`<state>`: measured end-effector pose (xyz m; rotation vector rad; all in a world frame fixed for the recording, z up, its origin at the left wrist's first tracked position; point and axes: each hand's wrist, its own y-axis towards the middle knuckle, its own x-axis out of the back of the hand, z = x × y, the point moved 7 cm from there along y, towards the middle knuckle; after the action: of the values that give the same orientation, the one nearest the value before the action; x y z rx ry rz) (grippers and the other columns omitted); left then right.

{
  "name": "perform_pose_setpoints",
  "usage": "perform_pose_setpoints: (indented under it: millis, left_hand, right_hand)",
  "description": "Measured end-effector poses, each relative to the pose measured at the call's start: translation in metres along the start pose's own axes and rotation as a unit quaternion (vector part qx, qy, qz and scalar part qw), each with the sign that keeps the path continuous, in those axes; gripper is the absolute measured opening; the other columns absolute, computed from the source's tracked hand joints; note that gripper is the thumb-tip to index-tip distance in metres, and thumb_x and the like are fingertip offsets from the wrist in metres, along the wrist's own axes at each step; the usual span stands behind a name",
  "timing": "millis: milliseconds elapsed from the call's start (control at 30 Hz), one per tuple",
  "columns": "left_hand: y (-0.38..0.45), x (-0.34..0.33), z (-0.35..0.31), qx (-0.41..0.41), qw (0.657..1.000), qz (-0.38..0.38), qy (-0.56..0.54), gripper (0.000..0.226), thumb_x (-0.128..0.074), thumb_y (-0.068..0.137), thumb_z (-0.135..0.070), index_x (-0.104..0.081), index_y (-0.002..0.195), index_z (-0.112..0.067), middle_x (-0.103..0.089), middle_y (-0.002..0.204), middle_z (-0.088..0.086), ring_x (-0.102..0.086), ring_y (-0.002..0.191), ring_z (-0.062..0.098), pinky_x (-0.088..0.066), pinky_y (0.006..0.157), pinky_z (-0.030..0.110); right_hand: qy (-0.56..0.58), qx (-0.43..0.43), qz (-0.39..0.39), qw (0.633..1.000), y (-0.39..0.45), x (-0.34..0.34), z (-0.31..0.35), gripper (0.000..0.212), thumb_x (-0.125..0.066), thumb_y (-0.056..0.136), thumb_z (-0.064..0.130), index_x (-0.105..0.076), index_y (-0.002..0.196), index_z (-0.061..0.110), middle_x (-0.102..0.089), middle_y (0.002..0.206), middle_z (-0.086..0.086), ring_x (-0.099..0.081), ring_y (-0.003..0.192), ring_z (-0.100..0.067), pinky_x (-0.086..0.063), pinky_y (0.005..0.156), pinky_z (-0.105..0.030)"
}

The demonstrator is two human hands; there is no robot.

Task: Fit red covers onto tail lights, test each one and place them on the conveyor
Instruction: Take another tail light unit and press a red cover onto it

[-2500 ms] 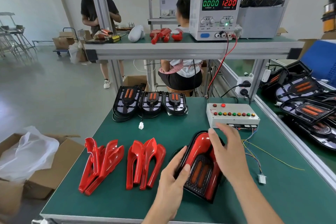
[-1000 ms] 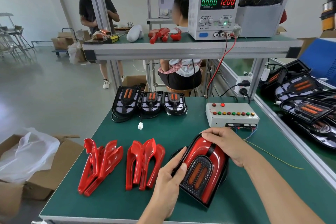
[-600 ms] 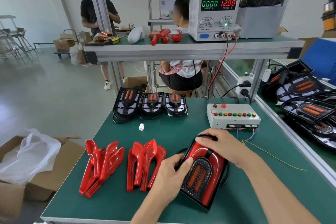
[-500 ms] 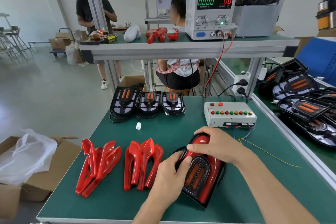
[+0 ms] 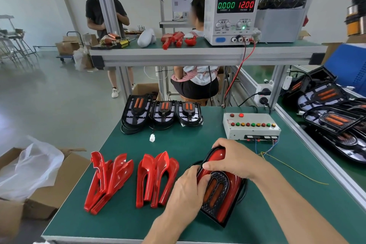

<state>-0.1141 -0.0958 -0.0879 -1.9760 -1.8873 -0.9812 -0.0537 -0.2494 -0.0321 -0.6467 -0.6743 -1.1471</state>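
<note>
On the green bench just in front of the test box (image 5: 251,126), the tail light (image 5: 218,186) lies with its long axis running away from the person, left hand (image 5: 188,190) gripping its near-left edge, right hand (image 5: 233,159) curled over the red cover (image 5: 218,154) at the far tip.

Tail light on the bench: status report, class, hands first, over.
Left hand and right hand both gripping the tail light. Red cover on it, light flat on the green table. Nothing in the way.
</note>
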Motion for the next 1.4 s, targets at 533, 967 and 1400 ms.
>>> perform_pose_setpoints:
  millis: [533, 967, 1400]
  left_hand:
    - [-0.007, -0.005, 0.006, 0.071, 0.993, 0.017, -0.091, 0.022, -0.043, 0.106, -0.048, -0.061, 0.106, -0.035, -0.07, 0.092, -0.013, -0.064, 0.09, -0.002, -0.045, 0.073, 0.009]
    - [-0.005, -0.006, 0.01, 0.084, 0.991, 0.035, -0.103, 0.024, -0.044, 0.105, -0.048, -0.061, 0.107, -0.032, -0.072, 0.092, -0.01, -0.066, 0.088, -0.001, -0.049, 0.073, 0.012]
    - [-0.004, -0.006, 0.013, 0.08, 0.99, 0.026, -0.114, 0.022, -0.046, 0.104, -0.05, -0.063, 0.106, -0.035, -0.071, 0.094, -0.02, -0.066, 0.09, -0.003, -0.045, 0.073, 0.006]
  right_hand:
    - [0.4, -0.106, -0.024, 0.91, -0.008, -0.017, -0.041, 0.033, -0.07, 0.089, 0.041, -0.076, 0.106, 0.013, -0.078, 0.098, -0.013, -0.075, 0.093, -0.031, -0.061, 0.082, -0.039]
    - [0.43, -0.101, -0.006, 0.897, -0.003, -0.019, -0.041, 0.031, -0.066, 0.095, 0.031, -0.074, 0.106, 0.003, -0.077, 0.102, -0.019, -0.074, 0.094, -0.032, -0.061, 0.088, -0.041]
    - [0.417, -0.111, -0.023, 0.902, -0.002, -0.02, -0.044, 0.03, -0.066, 0.096, 0.032, -0.074, 0.105, 0.005, -0.077, 0.101, -0.019, -0.073, 0.099, -0.036, -0.057, 0.096, -0.048]
